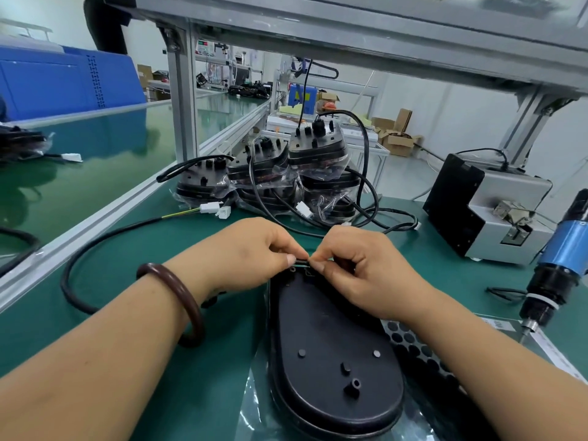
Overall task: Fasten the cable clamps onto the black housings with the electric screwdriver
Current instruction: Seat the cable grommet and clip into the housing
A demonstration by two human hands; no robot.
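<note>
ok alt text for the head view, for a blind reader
The left hand and right hand pinch a small dark part, probably a cable clamp, at the far end of a black housing on a green bench. The electric screwdriver is untouched at right; bagged housings are stacked behind.

- Workbench [191, 361], green mat top, aluminium rail [95, 224] along its left edge.
- Black housing [331, 361], flat on clear film [254, 393], near edge, centre.
- Stacked black housings [270, 176] in clear bags, three piles side by side, far side.
- Black cable [65, 278], looped over the mat at left, running to white connectors [210, 207] near the piles.
- Black-and-silver box [477, 211], right side, apart from the piles.
- Sheet of round black pads [410, 342], just right of the near housing.
</note>
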